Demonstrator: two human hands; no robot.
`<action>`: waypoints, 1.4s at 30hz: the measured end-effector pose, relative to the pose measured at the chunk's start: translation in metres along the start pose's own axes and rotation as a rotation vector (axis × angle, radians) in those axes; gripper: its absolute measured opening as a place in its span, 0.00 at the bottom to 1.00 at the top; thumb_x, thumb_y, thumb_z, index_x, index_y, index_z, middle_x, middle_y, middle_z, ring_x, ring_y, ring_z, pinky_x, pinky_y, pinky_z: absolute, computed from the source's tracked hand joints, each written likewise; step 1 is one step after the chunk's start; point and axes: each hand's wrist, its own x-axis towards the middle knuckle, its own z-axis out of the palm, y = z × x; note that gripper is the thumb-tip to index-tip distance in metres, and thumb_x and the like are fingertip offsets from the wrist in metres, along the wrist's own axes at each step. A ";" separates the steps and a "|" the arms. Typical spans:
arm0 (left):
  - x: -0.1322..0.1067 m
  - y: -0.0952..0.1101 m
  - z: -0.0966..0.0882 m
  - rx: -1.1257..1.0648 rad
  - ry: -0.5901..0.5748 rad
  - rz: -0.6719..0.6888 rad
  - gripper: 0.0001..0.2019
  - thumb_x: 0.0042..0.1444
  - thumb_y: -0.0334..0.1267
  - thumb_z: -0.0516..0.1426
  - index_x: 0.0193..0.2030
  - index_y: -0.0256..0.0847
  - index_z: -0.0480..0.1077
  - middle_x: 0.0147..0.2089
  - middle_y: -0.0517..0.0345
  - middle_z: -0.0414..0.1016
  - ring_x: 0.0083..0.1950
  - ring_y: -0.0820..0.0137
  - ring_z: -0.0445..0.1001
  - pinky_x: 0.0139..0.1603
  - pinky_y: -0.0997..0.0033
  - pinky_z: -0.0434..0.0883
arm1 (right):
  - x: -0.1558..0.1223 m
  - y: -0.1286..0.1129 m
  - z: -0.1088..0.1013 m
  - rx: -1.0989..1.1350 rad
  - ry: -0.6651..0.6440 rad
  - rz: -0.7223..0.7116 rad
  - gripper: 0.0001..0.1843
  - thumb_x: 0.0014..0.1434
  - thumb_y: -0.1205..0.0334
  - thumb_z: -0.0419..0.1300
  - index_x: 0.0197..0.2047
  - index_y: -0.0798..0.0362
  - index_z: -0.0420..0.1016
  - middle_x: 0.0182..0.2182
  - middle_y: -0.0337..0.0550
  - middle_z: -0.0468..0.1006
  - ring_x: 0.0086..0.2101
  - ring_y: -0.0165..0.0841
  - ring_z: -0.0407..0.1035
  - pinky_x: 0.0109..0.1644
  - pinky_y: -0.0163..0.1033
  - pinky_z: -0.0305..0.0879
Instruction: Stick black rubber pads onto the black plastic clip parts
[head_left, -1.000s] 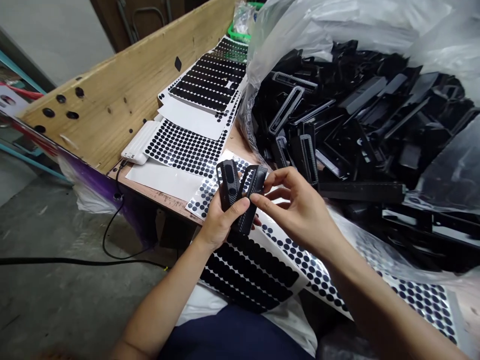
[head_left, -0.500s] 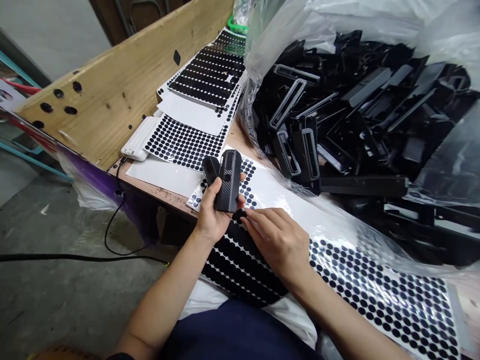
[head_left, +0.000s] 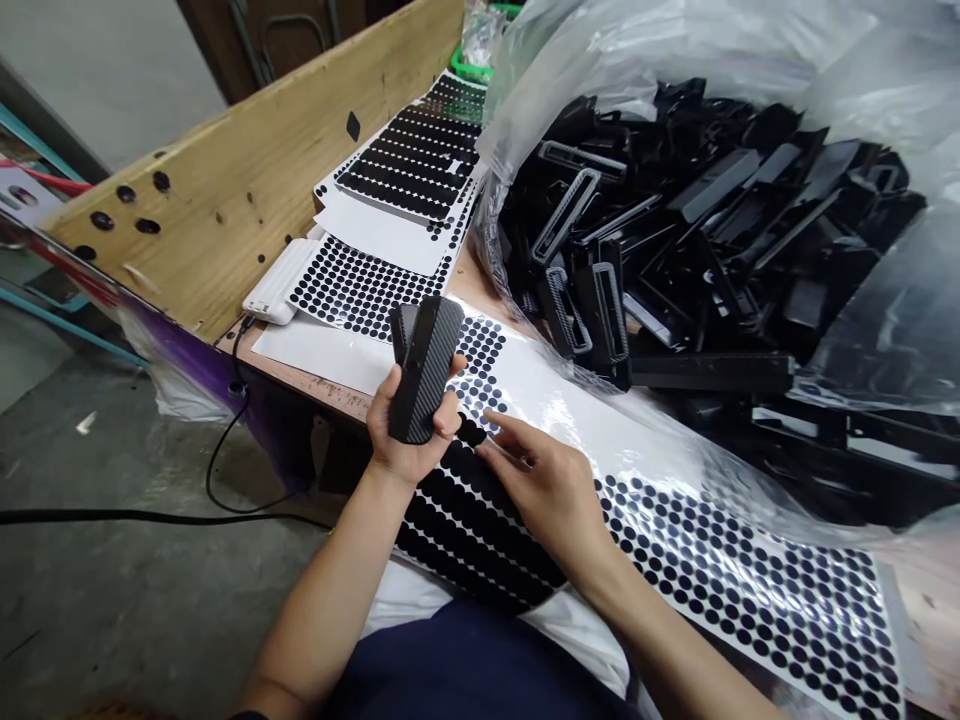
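Wooden desk (head_left: pixel 341 400) with a raised plywood back wall (head_left: pixel 247 170), seen from the head camera above a grey concrete floor (head_left: pixel 112 580).

The left hand (head_left: pixel 409 445) is clenched around two black carbon-pattern pieces (head_left: pixel 426 368). It holds them upright, one behind the other, above the near desk edge. The right hand (head_left: pixel 551 490) lies just beside it, fingers bent. Its fingertips (head_left: pixel 487 452) touch a dense dot sheet (head_left: pixel 472 530) that hangs over the desk edge toward the person's lap. Whether they grip one of the dots cannot be told.

A long dot sheet (head_left: pixel 750 590), under glossy film, runs away past the right hand. Beyond that hand, a clear plastic bag (head_left: pixel 570 60) lies open, heaped with black plastic parts (head_left: pixel 712 230).

Beyond the left hand lie more dot sheets (head_left: pixel 360 285) and, farther off, a stack of sheets (head_left: pixel 409 165). A white ribbed device (head_left: pixel 279 285) rests against the back wall, to the outer side of the left hand. A black cable (head_left: pixel 225 450) hangs from the desk near it to the floor.
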 end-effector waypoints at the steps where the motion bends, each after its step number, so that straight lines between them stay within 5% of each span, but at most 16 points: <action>1: -0.001 0.002 0.002 0.016 -0.015 0.003 0.24 0.57 0.61 0.59 0.44 0.41 0.78 0.52 0.46 0.81 0.22 0.79 0.60 0.21 0.75 0.59 | 0.001 -0.001 -0.003 0.028 -0.025 0.042 0.21 0.65 0.56 0.63 0.59 0.50 0.79 0.34 0.43 0.85 0.33 0.40 0.79 0.41 0.45 0.74; 10: 0.008 -0.005 0.014 0.097 -0.114 -0.056 0.23 0.59 0.57 0.58 0.42 0.37 0.78 0.47 0.43 0.82 0.23 0.74 0.66 0.26 0.69 0.68 | 0.009 -0.005 -0.016 0.116 -0.233 0.166 0.24 0.69 0.52 0.56 0.64 0.52 0.72 0.36 0.44 0.87 0.35 0.42 0.79 0.42 0.47 0.71; 13: 0.012 -0.011 0.011 0.044 -0.058 -0.082 0.19 0.62 0.52 0.57 0.45 0.36 0.78 0.53 0.42 0.81 0.25 0.75 0.70 0.28 0.71 0.71 | 0.008 -0.001 -0.016 -0.033 -0.141 0.037 0.25 0.68 0.53 0.59 0.64 0.53 0.69 0.33 0.43 0.85 0.36 0.44 0.77 0.43 0.48 0.71; 17: 0.014 -0.013 0.011 -0.028 0.012 -0.098 0.17 0.65 0.48 0.57 0.49 0.36 0.78 0.55 0.46 0.80 0.30 0.76 0.74 0.32 0.76 0.75 | 0.014 0.007 -0.015 -0.301 0.058 -0.213 0.15 0.66 0.53 0.63 0.50 0.52 0.78 0.40 0.51 0.84 0.42 0.49 0.71 0.47 0.53 0.70; 23: 0.015 -0.020 0.018 0.074 0.018 -0.022 0.21 0.59 0.50 0.64 0.50 0.34 0.76 0.53 0.44 0.82 0.29 0.75 0.77 0.32 0.75 0.74 | 0.021 0.005 -0.018 -0.265 0.020 -0.361 0.07 0.68 0.62 0.61 0.38 0.49 0.80 0.35 0.47 0.83 0.36 0.43 0.71 0.41 0.49 0.71; 27: 0.015 -0.023 0.017 0.109 -0.021 -0.006 0.22 0.58 0.51 0.65 0.50 0.34 0.74 0.51 0.42 0.83 0.27 0.74 0.77 0.28 0.76 0.73 | 0.016 -0.012 -0.039 0.042 -0.148 -0.526 0.05 0.65 0.66 0.64 0.38 0.47 0.81 0.32 0.43 0.83 0.34 0.39 0.74 0.39 0.45 0.73; 32: 0.012 -0.022 0.008 0.214 -0.201 -0.117 0.27 0.57 0.49 0.66 0.58 0.35 0.68 0.43 0.43 0.84 0.23 0.69 0.79 0.21 0.76 0.71 | 0.039 -0.023 -0.075 0.491 0.094 -0.016 0.04 0.58 0.57 0.72 0.32 0.44 0.82 0.40 0.42 0.84 0.42 0.39 0.77 0.47 0.46 0.74; 34: 0.011 -0.021 0.005 0.230 -0.244 -0.140 0.28 0.57 0.47 0.66 0.60 0.35 0.66 0.41 0.44 0.84 0.23 0.68 0.79 0.20 0.76 0.72 | 0.055 -0.023 -0.081 0.596 0.094 0.159 0.08 0.52 0.52 0.75 0.31 0.45 0.83 0.46 0.42 0.83 0.46 0.41 0.76 0.51 0.47 0.74; 42: 0.013 -0.022 0.004 0.227 -0.284 -0.157 0.28 0.59 0.47 0.65 0.61 0.36 0.64 0.41 0.46 0.84 0.22 0.68 0.80 0.20 0.78 0.73 | 0.073 -0.025 -0.076 0.684 -0.056 0.236 0.14 0.47 0.50 0.78 0.29 0.49 0.84 0.46 0.46 0.83 0.49 0.44 0.75 0.59 0.50 0.70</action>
